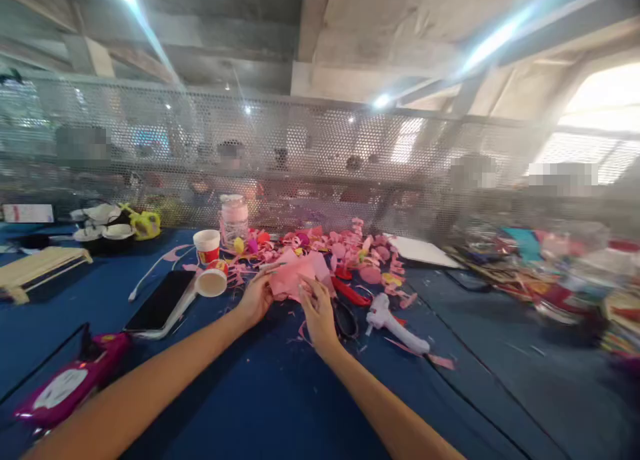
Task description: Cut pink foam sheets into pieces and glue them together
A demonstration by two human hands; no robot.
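Both my hands meet over a piece of pink paper (pixel 295 273) on the blue table (pixel 280 393). My left hand (pixel 256 299) grips the paper's left edge with its fingers curled. My right hand (pixel 317 313) pinches the paper's lower right part. Behind the paper lies a heap of pink paper scraps and cut shapes (pixel 350 247). Red-handled scissors (pixel 347 300) lie just right of my right hand, and a white glue gun (pixel 395 327) rests further right.
A black phone (pixel 161 301) lies at the left, with two paper cups (pixel 209 247) and a clear jar (pixel 234 219) behind it. A pink gadget (pixel 70 383) sits at the near left. A perforated metal screen (pixel 320 160) backs the table; people sit beyond it. Clutter fills the right side.
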